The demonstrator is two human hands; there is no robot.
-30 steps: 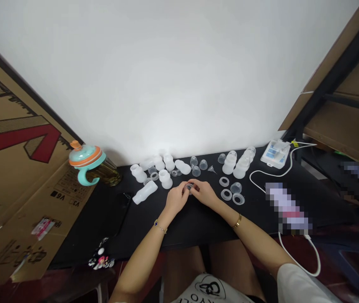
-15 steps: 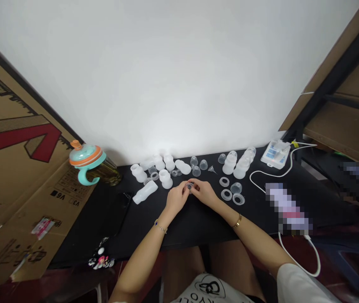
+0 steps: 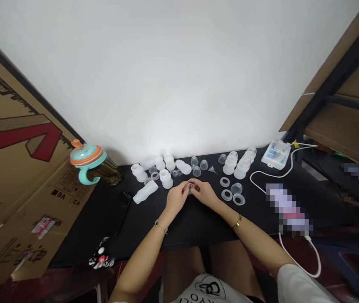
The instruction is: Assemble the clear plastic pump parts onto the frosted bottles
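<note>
Across the black counter (image 3: 198, 227), the left hand (image 3: 175, 198) and right hand (image 3: 204, 192) are clamping a small clear piece (image 3: 190, 187) together between their fingertips. Clear rings (image 3: 226, 195) and frosted bottles (image 3: 166, 179) are lying just beyond, with a white pump unit (image 3: 275, 155) sitting farther off.

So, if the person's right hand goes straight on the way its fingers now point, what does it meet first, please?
The right hand would most likely first meet the small round clear plastic piece, which its fingertips already seem to touch. Past it lies the left hand, though depth is hard to judge.
</note>
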